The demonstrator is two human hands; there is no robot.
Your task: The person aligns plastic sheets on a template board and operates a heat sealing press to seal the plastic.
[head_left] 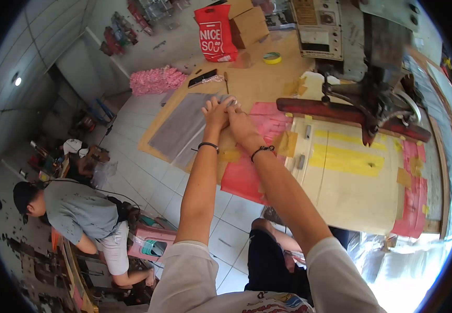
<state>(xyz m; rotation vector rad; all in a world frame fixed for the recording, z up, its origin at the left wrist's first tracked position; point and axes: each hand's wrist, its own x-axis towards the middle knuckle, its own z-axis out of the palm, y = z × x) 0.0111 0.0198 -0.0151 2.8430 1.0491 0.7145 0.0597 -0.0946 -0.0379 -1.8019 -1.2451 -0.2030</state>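
My left hand (216, 113) lies on the right edge of a grey, see-through plastic sheet (176, 128), with its fingers somewhat spread. Close against it is my right hand (241, 125), its fingers closed near the left hand's fingertips. Whatever the right fingers hold is too small and covered to make out. The sheet rests flat on a brown tabletop (273, 78). Just right of my right hand, red film (267, 117) borders a pale board (351, 182) with yellow tape strips (348, 159).
A machine arm with a long red bar (330, 109) hangs over the board. Behind lie a phone (203, 78), a tape roll (272, 58), a red bag (215, 34) and a control box (317, 28). Pink bundles (158, 81) stand left. Another person (79, 208) sits lower left.
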